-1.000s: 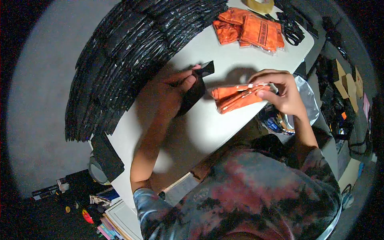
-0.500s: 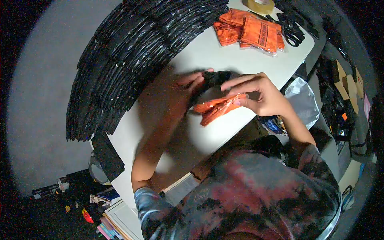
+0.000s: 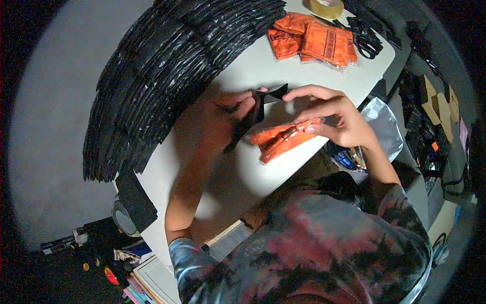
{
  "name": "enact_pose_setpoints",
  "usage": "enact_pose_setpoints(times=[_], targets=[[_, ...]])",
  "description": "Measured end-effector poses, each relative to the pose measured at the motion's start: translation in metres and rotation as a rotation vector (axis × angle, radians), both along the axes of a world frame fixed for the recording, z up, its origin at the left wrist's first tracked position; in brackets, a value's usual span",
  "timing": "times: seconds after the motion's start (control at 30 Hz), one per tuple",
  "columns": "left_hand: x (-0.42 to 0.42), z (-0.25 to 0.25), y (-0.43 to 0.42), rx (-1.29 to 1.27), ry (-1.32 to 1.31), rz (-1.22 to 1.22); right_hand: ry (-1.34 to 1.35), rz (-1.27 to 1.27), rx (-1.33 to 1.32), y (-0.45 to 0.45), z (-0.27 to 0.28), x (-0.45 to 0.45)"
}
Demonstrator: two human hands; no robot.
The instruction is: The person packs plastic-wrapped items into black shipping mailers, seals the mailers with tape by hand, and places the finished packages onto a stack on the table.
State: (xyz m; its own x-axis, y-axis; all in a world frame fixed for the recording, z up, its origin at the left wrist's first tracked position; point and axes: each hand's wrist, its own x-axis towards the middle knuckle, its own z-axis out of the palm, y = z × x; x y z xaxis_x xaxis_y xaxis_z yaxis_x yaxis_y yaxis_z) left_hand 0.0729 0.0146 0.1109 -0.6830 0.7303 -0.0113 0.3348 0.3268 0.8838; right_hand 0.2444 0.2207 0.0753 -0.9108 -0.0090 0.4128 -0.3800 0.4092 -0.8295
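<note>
Hands at the counter [image 3: 298, 76], read from left to right. The left hand [image 3: 240, 105], partly in shadow, grasps a black bag [image 3: 257, 109] between thumb and fingers, above the counter. The right hand [image 3: 341, 121] pinches a folded orange packet [image 3: 286, 141] in clear wrap, thumb below; its index finger extends to the bag's pointed flap, though whether the two touch cannot be told. The packet is held up in front of the bag, on the side nearer the wearer, and outside it.

Compared with half a second earlier, the right hand and packet lie slightly farther right, and the flap, then bowed, now juts out to a point. One second earlier, the packet was higher and farther right, with the right hand well apart from the bag.

Surroundings: at left, a flat black piece [image 3: 136, 200] overlaps the counter's corner; next, a long stack of black bags [image 3: 167, 86] curves along the far edge. Beyond the hands lie a pile of orange packets [image 3: 326, 44], then a roll of tape [image 3: 326, 9]. At far right, a silvery sack [image 3: 383, 129] stands below counter level.
</note>
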Motion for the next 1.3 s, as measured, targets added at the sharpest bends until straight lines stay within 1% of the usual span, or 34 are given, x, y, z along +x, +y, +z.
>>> enact_pose_setpoints(times=[0.07, 0.13, 0.2, 0.27, 0.3, 0.37, 0.4, 0.47, 0.5, 0.57, 0.6, 0.63, 0.67, 0.7, 0.73, 0.77, 0.8, 0.87, 0.9, 0.97, 1.0, 1.07, 1.1, 1.17, 1.2, 1.27, 1.3], targets=[[0.004, 0.007, 0.002, -0.075, 0.088, -0.028, 0.042, -0.043, -0.035, -0.005, -0.003, -0.005], [0.005, 0.009, 0.003, -0.090, 0.101, -0.059, 0.017, -0.036, -0.012, -0.006, -0.002, -0.007], [0.002, 0.005, 0.003, -0.104, 0.116, -0.092, 0.095, -0.081, 0.020, -0.010, -0.003, -0.010], [-0.005, -0.007, 0.003, -0.060, 0.007, -0.166, 0.065, -0.069, -0.002, -0.011, 0.000, -0.009], [-0.006, -0.011, 0.003, -0.059, 0.009, -0.167, 0.031, -0.057, -0.026, -0.012, 0.000, -0.009], [-0.006, -0.017, 0.003, 0.036, 0.024, -0.191, 0.008, -0.048, -0.013, -0.012, 0.001, -0.010], [-0.005, -0.017, 0.003, 0.035, 0.022, -0.190, -0.017, -0.039, -0.002, -0.012, 0.000, -0.010], [-0.005, -0.013, 0.004, 0.036, 0.001, -0.107, -0.009, -0.028, 0.015, -0.012, -0.001, -0.009], [-0.006, 0.001, 0.004, 0.036, 0.002, -0.106, 0.002, -0.018, 0.033, -0.012, -0.001, -0.009], [-0.015, 0.036, 0.004, -0.451, 0.084, -0.060, 0.016, 0.006, 0.072, -0.009, -0.002, -0.006], [-0.029, 0.014, 0.002, -0.448, 0.084, -0.057, 0.027, 0.030, 0.111, -0.007, -0.002, -0.005], [-0.047, -0.029, -0.002, -0.190, -0.181, -0.041, 0.039, 0.041, 0.149, -0.005, 0.000, -0.004], [-0.057, -0.052, -0.004, 0.072, -0.440, -0.024, 0.038, 0.044, 0.151, -0.004, 0.001, -0.004], [-0.057, -0.051, -0.004, 0.074, -0.442, -0.023, 0.050, 0.055, 0.187, -0.003, 0.002, -0.004], [-0.057, -0.049, -0.004, 0.108, -0.510, -0.036, 0.062, 0.065, 0.223, -0.003, 0.002, -0.004], [-0.056, -0.045, -0.003, 0.141, -0.577, -0.049, 0.062, 0.064, 0.223, -0.003, 0.004, -0.002], [-0.053, -0.037, -0.003, 0.142, -0.576, -0.051, 0.076, 0.057, 0.177, -0.003, 0.006, -0.001], [-0.047, -0.019, -0.004, -0.020, -0.078, -0.055, 0.094, 0.049, 0.134, 0.000, 0.009, 0.001], [-0.047, -0.021, -0.003, -0.017, -0.076, -0.055, 0.122, 0.030, 0.061, 0.004, 0.009, 0.003], [-0.048, -0.031, -0.001, 0.313, -0.022, -0.106, 0.123, -0.003, -0.049, 0.013, 0.012, 0.011], [-0.050, -0.035, 0.000, 0.313, -0.024, -0.105, 0.115, 0.001, -0.131, 0.021, 0.010, 0.014], [-0.054, -0.041, 0.002, 0.530, 0.233, -0.198, 0.071, -0.216, -0.226, 0.030, -0.003, 0.028], [-0.049, -0.038, 0.002, 0.530, 0.232, -0.198, 0.070, -0.216, -0.226, 0.028, -0.007, 0.026], [-0.032, -0.026, 0.005, 0.383, 0.430, -0.104, 0.102, -0.398, -0.482, 0.023, -0.015, 0.021], [-0.029, -0.029, 0.006, 0.386, 0.433, -0.104, 0.105, -0.397, -0.479, 0.021, -0.022, 0.019], [-0.026, -0.037, 0.006, 0.427, 0.511, -0.068, -0.063, -0.403, -0.629, 0.018, -0.036, 0.017], [-0.024, -0.036, 0.007, 0.430, 0.510, -0.066, -0.065, -0.423, -0.640, 0.011, -0.037, 0.013]])
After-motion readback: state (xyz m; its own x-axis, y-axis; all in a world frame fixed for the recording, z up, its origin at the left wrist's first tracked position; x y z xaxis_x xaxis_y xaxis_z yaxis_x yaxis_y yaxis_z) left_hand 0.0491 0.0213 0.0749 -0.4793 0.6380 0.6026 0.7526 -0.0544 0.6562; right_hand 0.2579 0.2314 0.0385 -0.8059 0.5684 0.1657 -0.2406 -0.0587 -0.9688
